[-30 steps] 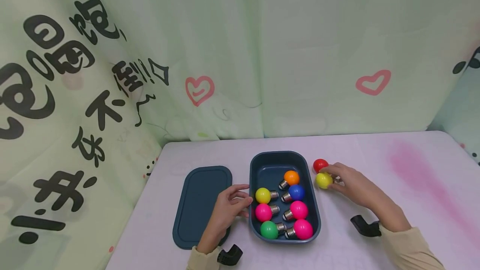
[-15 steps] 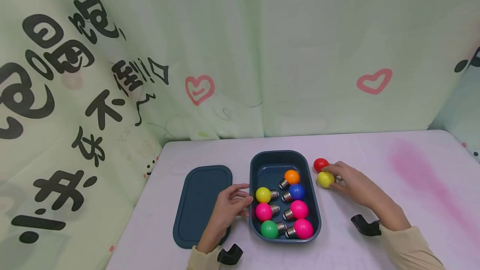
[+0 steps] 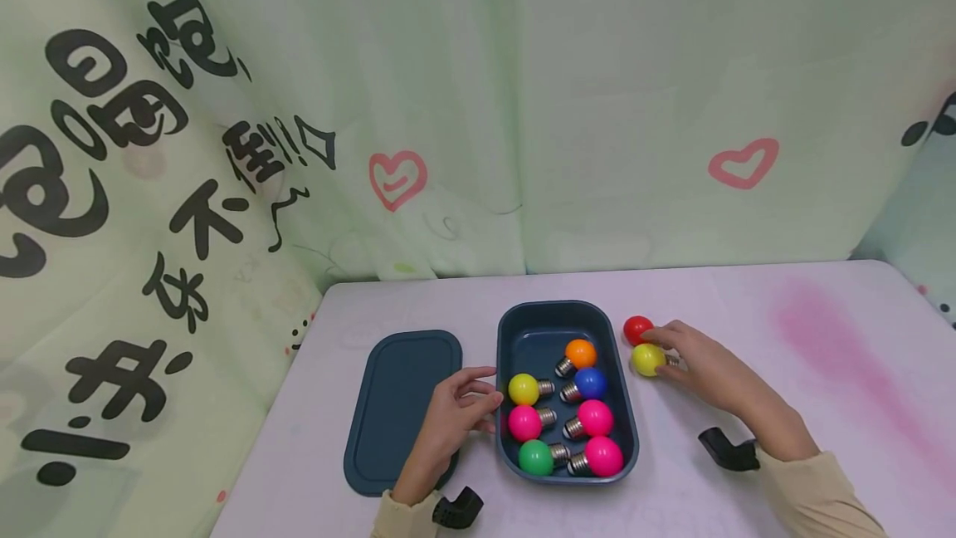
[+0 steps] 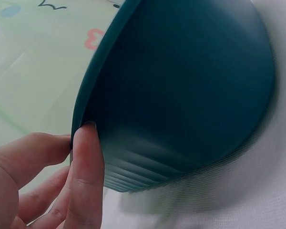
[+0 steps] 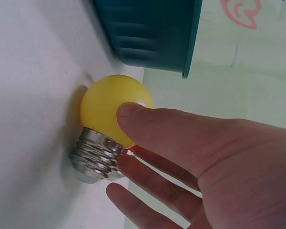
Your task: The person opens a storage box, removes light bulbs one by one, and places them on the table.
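Note:
My right hand (image 3: 698, 359) pinches a yellow light bulb (image 3: 647, 359) right of a dark blue box (image 3: 548, 315). In the right wrist view, the thumb lies on the yellow globe, with fingers behind the metal screw base. A red bulb (image 3: 637, 329) sits just beyond, partly hidden by the fingers. On the box's left side, my left hand (image 3: 456, 409) holds the rim between fingertips; the left wrist view shows one finger flat against the outer wall. Inside the box lie an orange (image 3: 580, 353), blue (image 3: 591, 383), yellow (image 3: 524, 389), green (image 3: 536, 457) and several pink bulbs (image 3: 596, 418).
A dark blue lid (image 3: 396, 388) lies flat left of the box, partly under the left forearm in view. The bulbs in the box form two columns toward its near end. A pale curtain (image 3: 597, 106) hangs behind the table (image 3: 747, 305).
The yellow bulb in my right hand has shifted very slightly to the right. My left hand, the box and the other bulbs stay as they were.

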`<action>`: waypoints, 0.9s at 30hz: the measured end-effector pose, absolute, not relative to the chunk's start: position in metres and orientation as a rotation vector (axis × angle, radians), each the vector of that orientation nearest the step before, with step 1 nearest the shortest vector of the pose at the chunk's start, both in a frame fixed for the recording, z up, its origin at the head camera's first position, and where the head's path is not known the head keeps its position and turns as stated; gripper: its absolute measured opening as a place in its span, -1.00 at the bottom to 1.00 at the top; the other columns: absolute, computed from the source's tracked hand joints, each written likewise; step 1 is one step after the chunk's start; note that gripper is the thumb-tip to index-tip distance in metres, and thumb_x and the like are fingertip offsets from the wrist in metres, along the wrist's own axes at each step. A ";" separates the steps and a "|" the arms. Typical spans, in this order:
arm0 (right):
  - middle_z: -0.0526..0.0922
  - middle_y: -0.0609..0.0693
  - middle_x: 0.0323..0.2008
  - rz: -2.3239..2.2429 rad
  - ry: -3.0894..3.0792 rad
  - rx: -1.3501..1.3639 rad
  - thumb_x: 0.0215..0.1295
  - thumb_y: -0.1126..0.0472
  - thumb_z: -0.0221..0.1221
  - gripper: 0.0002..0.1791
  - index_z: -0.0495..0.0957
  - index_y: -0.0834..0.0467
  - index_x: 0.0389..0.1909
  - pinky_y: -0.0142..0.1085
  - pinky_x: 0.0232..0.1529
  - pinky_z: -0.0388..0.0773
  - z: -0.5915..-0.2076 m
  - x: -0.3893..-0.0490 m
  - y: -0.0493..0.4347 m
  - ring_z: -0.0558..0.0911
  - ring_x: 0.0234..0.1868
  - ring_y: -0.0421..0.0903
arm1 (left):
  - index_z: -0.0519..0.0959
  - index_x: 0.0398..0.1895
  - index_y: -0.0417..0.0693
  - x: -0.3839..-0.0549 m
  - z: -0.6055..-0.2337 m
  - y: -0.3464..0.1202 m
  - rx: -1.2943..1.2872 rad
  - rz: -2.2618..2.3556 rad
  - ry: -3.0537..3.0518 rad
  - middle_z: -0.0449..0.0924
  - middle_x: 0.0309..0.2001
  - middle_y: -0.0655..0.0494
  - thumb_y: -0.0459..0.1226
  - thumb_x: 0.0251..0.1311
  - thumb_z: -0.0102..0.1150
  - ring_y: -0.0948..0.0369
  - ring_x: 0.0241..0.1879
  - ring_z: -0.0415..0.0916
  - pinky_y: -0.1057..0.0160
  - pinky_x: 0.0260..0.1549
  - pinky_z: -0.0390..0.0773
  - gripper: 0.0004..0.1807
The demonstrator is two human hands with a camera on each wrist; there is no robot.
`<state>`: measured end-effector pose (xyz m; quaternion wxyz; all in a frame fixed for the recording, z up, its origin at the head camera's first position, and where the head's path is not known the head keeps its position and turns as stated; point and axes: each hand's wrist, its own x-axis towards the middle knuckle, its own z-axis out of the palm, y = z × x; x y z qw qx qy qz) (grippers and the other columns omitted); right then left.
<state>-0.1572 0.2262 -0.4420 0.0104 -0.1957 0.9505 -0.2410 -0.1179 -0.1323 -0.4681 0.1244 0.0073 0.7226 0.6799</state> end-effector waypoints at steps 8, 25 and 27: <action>0.59 0.18 -0.07 -0.737 2.953 -0.566 0.12 0.32 0.40 -0.49 0.55 0.30 0.11 0.09 0.01 0.63 -0.434 -0.156 0.220 0.61 -0.01 0.18 | 0.49 0.25 -0.20 -0.118 -0.467 -0.133 0.020 1.983 2.105 0.63 -0.21 -0.01 -0.27 0.22 0.36 0.24 -0.45 0.62 0.31 -0.42 0.71 -0.46; 0.59 0.21 -0.03 -0.707 2.956 -0.631 0.15 0.26 0.41 -0.49 0.54 0.30 0.12 0.04 -0.01 0.66 -0.418 -0.153 0.199 0.60 -0.02 0.13 | 0.49 0.25 -0.20 -0.118 -0.468 -0.132 0.016 1.980 2.109 0.63 -0.21 0.00 -0.26 0.23 0.35 0.24 -0.43 0.62 0.31 -0.41 0.71 -0.47; 0.58 0.21 -0.01 -0.698 2.961 -0.654 0.16 0.24 0.40 -0.49 0.54 0.30 0.12 0.03 0.00 0.66 -0.416 -0.153 0.195 0.60 -0.01 0.13 | 0.49 0.25 -0.20 -0.118 -0.468 -0.132 0.015 1.979 2.111 0.63 -0.21 0.00 -0.26 0.23 0.35 0.24 -0.43 0.62 0.31 -0.41 0.71 -0.47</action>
